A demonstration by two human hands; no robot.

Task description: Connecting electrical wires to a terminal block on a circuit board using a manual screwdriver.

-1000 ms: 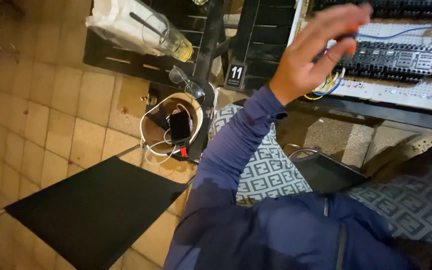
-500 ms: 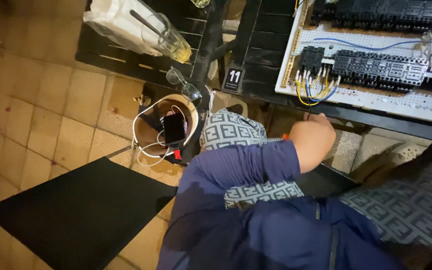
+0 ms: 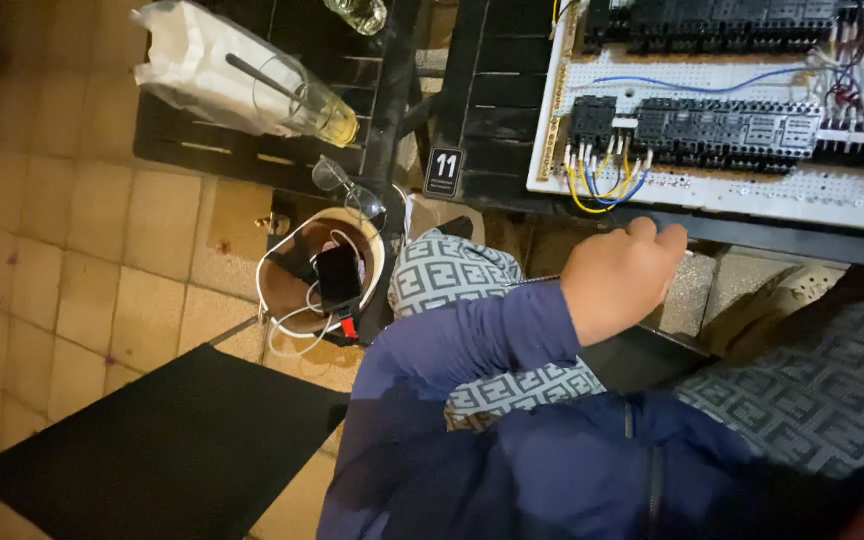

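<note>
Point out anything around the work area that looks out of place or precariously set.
A pair of glasses sits at the very edge of the dark slatted table, partly overhanging. Below it, a phone with tangled white cable lies on a small round stool. The left hand hangs below the wiring board, empty as far as shows.

**Dark blue sleeve and zipped jacket, patterned grey trousers**

The person is wearing a dark blue long sleeve (image 3: 472, 350) that is ending in a plain cuff just behind the bare left hand (image 3: 620, 280), well back from the fingers (image 3: 657, 238). Below the sleeve, a dark blue jacket front (image 3: 592, 470) is showing a dark zip running down it. Trousers (image 3: 452, 280) in a grey and white geometric print are showing beneath the sleeve, and further out beyond the fingers.
</note>
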